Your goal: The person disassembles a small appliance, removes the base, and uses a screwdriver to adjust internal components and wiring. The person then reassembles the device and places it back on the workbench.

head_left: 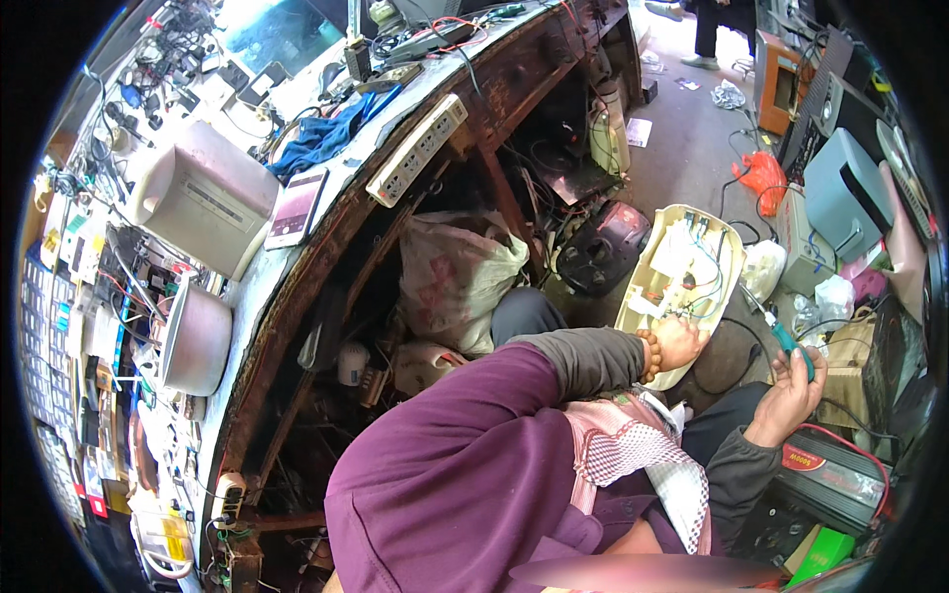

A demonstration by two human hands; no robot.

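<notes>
My left hand, with a bead bracelet at the wrist, grips the lower edge of a cream plastic appliance shell. The shell lies open on the floor with blue and white wires inside it. My right hand is closed on a green-handled screwdriver. Its thin shaft points up and left toward the shell's right edge. Grey sleeves cover both forearms, and a purple vest and checked cloth fill the lower middle of the picture.
A curved wooden workbench runs along the left, carrying a white power strip, a beige box and a metal pot. Under it sit a white sack and a black device. A black box with a red label lies by my right knee.
</notes>
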